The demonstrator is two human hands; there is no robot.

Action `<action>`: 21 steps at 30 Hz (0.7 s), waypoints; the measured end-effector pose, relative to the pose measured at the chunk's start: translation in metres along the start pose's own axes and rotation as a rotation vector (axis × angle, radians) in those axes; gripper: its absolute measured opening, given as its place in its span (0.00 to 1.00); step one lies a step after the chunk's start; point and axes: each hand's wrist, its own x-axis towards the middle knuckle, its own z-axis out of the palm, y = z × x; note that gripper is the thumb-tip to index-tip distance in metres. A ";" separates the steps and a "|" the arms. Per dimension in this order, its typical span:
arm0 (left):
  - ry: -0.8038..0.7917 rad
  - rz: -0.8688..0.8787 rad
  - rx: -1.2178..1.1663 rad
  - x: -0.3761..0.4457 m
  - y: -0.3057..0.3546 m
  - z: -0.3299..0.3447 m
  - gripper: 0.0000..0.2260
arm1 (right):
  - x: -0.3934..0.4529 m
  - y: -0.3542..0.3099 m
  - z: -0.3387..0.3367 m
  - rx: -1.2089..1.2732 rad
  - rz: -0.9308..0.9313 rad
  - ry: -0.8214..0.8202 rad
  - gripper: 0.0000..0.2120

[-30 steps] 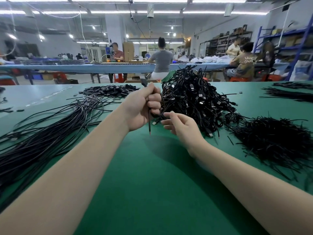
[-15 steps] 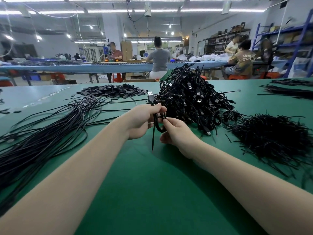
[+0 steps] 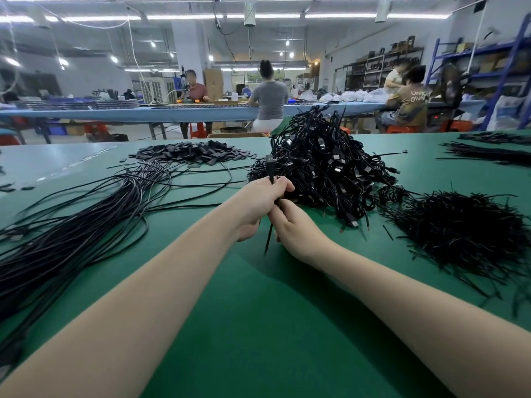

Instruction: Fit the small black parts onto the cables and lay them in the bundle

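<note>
Hands (image 3: 275, 211) mid-table (image 3: 258, 326), gripping one cable (image 3: 270, 168)

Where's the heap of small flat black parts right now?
In the head view the heap of small flat black parts lies far left of centre on the green table, just beyond the straight cable bundle and left of the tangled cable pile.

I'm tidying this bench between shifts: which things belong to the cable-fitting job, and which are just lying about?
Job:
- cable gripped by left hand and right hand
- flat black parts
- straight cable bundle
- tangled cable heap

Lying about:
- black tie pile
- far-right strands
</note>
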 end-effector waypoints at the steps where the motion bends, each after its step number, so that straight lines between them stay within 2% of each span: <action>1: -0.002 0.013 0.017 0.001 -0.001 0.001 0.12 | 0.000 0.000 0.000 -0.054 0.001 0.021 0.14; 4: 0.040 0.147 0.210 0.002 -0.005 -0.002 0.13 | 0.001 0.003 -0.006 -0.264 0.044 0.071 0.12; 6: 0.266 0.298 0.417 0.004 -0.015 -0.006 0.14 | 0.002 0.008 -0.011 -0.372 0.105 0.114 0.13; 8: 0.517 0.490 0.641 0.003 -0.026 -0.011 0.11 | 0.002 0.012 -0.018 -0.497 0.128 0.120 0.12; 9: 0.555 0.607 0.835 0.002 -0.032 -0.014 0.14 | 0.003 0.014 -0.022 -0.563 0.108 0.103 0.12; 11: 0.493 0.821 1.253 0.003 -0.046 -0.020 0.25 | 0.006 0.013 -0.030 -0.684 0.040 0.034 0.12; 13: 0.478 0.913 1.471 0.002 -0.055 -0.024 0.26 | 0.011 0.009 -0.038 -0.775 0.017 -0.097 0.10; 15: 0.522 0.949 1.516 0.002 -0.060 -0.026 0.22 | 0.013 0.007 -0.041 -0.835 -0.018 -0.226 0.09; 18: 0.525 1.076 1.569 0.004 -0.062 -0.023 0.12 | 0.014 0.006 -0.044 -0.907 -0.088 -0.300 0.10; 21: 0.496 1.095 1.596 0.003 -0.055 -0.016 0.03 | 0.013 0.000 -0.058 -1.041 -0.120 -0.392 0.10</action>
